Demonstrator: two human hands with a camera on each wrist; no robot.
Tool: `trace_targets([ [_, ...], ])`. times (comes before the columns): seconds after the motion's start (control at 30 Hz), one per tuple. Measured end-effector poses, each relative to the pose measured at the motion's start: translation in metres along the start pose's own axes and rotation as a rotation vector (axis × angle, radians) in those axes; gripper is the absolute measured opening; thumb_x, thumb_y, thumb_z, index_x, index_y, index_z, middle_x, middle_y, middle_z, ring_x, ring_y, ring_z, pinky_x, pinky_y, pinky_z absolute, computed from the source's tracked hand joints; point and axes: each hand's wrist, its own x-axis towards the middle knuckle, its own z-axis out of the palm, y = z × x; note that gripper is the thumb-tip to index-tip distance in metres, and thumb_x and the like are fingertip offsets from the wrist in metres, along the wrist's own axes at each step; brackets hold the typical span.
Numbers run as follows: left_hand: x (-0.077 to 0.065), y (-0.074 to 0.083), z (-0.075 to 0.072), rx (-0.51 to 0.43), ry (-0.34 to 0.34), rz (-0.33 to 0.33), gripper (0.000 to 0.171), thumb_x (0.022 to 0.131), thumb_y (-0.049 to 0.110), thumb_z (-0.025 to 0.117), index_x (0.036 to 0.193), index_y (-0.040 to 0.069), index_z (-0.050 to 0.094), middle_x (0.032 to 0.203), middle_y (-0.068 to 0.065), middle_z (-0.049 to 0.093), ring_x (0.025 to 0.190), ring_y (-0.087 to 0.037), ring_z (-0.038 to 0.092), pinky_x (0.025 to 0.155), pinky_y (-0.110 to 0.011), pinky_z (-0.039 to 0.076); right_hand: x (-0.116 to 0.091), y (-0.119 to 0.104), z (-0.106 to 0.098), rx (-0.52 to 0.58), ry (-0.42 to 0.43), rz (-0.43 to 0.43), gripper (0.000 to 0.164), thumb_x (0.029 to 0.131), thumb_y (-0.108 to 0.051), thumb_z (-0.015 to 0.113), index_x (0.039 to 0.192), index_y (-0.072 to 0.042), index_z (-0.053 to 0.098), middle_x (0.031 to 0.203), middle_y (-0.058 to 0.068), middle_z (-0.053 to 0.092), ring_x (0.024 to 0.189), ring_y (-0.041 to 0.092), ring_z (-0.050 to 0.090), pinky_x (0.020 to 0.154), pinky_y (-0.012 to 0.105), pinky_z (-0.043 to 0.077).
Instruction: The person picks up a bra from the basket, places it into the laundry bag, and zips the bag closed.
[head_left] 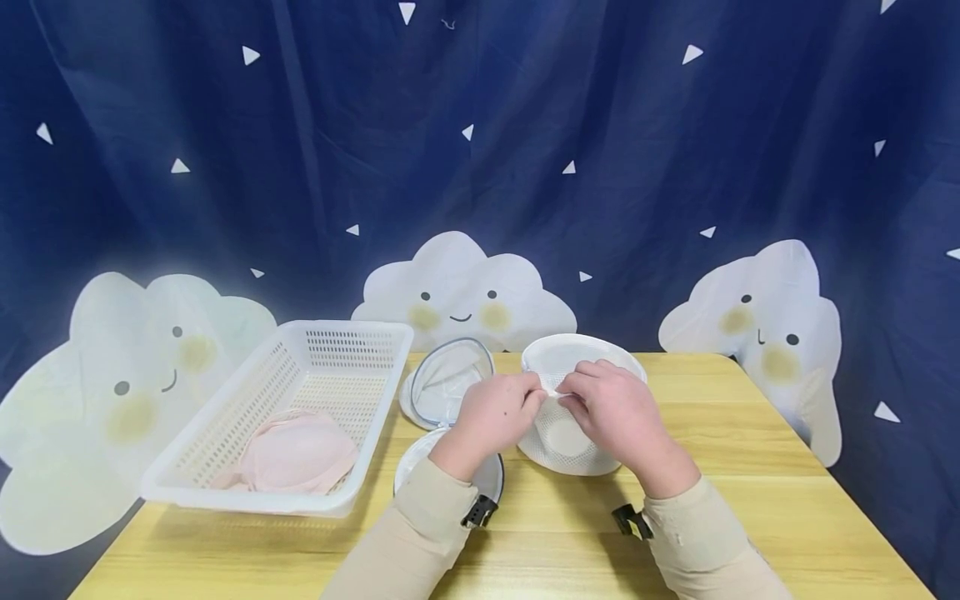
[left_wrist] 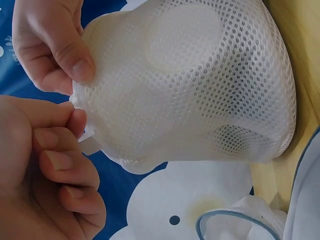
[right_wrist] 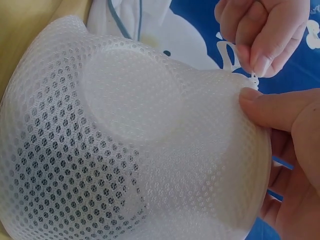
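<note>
A white mesh laundry bag (head_left: 528, 446) stands on the table, its rounded top edge raised between both hands. My left hand (head_left: 495, 414) pinches the zipper at that edge between thumb and forefinger; a small white loop (right_wrist: 229, 54) hangs beside those fingertips in the right wrist view. Close beside it, my right hand (head_left: 618, 412) grips the bag's edge, thumb on the mesh and fingers behind. A smooth round patch (right_wrist: 132, 95) shows on the bag's side. Darker areas show through the mesh holes (left_wrist: 240, 85) in the left wrist view.
A white plastic basket (head_left: 386, 408) at left holds a pale pink padded garment (head_left: 300, 454). A blue-rimmed mesh bag (head_left: 453, 383) stands between basket and hands. Partly hidden beneath my left wrist is a dark-rimmed white round piece (head_left: 487, 479). Behind the wooden table (head_left: 750, 517) hangs a blue curtain (head_left: 480, 192).
</note>
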Motion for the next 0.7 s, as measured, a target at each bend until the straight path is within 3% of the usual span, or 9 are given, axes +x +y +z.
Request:
trace_targets([
  [0.43,0.001,-0.010,0.002,0.077,0.067,-0.045,0.021,0.099,0.029,0.057,0.079,0.024,0.058,0.065,0.010,0.051,0.060,-0.014,0.052,0.053,-0.034,0.041,0.001,0.000,0.000,0.025,-0.015,0.004,0.016,0.079,-0.010,0.083,0.082,-0.017,0.069,0.074,-0.009,0.054,0.068,0.017,0.054,0.063,0.033,0.046],
  [0.7,0.002,-0.014,-0.002,0.086,0.043,-0.098,0.021,0.101,0.030,0.054,0.082,0.024,0.059,0.071,0.007,0.056,0.066,-0.018,0.057,0.057,-0.038,0.045,0.002,-0.002,-0.001,0.034,-0.028,-0.007,0.017,0.080,-0.011,0.084,0.081,-0.019,0.068,0.072,-0.011,0.051,0.067,0.015,0.051,0.064,0.032,0.045],
])
